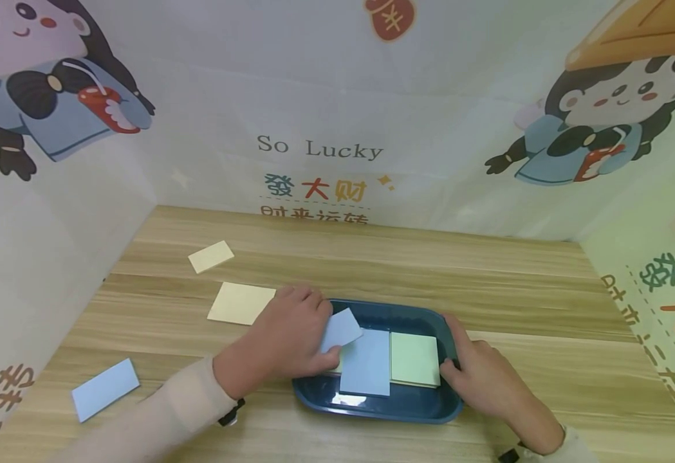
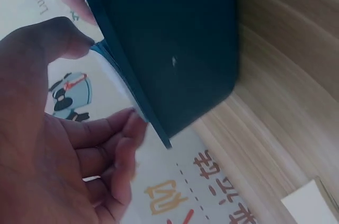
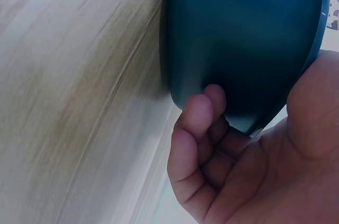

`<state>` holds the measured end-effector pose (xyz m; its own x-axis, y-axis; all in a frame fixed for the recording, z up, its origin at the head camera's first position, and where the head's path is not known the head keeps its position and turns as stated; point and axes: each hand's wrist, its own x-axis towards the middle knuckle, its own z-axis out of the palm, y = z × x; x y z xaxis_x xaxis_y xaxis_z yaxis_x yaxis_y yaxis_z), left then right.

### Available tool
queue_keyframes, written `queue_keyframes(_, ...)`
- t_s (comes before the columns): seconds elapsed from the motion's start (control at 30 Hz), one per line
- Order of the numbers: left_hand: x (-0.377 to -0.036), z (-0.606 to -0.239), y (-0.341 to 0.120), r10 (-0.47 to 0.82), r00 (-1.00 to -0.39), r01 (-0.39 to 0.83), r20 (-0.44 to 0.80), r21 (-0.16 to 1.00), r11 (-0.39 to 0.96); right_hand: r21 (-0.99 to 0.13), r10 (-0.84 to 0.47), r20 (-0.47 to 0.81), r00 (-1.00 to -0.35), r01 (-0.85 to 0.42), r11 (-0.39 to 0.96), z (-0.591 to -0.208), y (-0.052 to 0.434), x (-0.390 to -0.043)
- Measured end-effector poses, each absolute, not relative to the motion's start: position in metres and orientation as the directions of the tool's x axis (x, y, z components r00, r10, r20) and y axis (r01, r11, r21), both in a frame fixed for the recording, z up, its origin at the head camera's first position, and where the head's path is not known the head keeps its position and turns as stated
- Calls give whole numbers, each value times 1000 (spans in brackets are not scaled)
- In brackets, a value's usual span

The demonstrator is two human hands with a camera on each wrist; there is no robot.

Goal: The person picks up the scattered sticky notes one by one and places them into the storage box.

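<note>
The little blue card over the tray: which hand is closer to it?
Left. The left hand pinches the little blue card over the tray. The right hand grips the tray's right end, away from the card.

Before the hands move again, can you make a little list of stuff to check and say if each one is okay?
1. Right hand holds the blue tray's rim: ok, fingers curl under its edge.
2. Left hand pinches the small blue card: ok.
3. Card is over the tray, not the table: ok.
4. Big blue card and green pad lie flat inside the tray: ok.
5. Tray sits flat on the table: cannot tell, its edge is gripped.
6. All loose cards gathered: not ok, two yellow cards and a blue card lie outside.
</note>
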<state>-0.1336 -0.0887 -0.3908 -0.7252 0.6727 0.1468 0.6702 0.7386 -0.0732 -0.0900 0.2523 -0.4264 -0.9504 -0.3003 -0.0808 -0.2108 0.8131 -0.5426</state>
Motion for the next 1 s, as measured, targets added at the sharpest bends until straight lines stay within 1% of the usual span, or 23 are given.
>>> queue_keyframes(0.17,-131,-392,-80,649,-758,641,63,-113,759,-549,-304,-77,-950,-214,808,-427,253,-90)
queue_keyframes(0.3,-131,-392,-73,642,-766,633,-1,-170,755,-547,-309,-67,-949,-224,806,-427,253,-90)
queue_keyframes(0.47,-132,-393,-65,635,-770,632,-63,-210,746,-545,-307,-67,-949,-223,808,-427,253,-90)
queue_keyframes(0.73,-135,-396,-57,627,-772,633,-108,-233,738,-548,-306,-71,-950,-219,807,-428,253,-90)
queue_keyframes(1.0,-135,-397,-52,642,-760,643,-96,-255,722,-552,-301,-78,-950,-210,807,-427,253,-90)
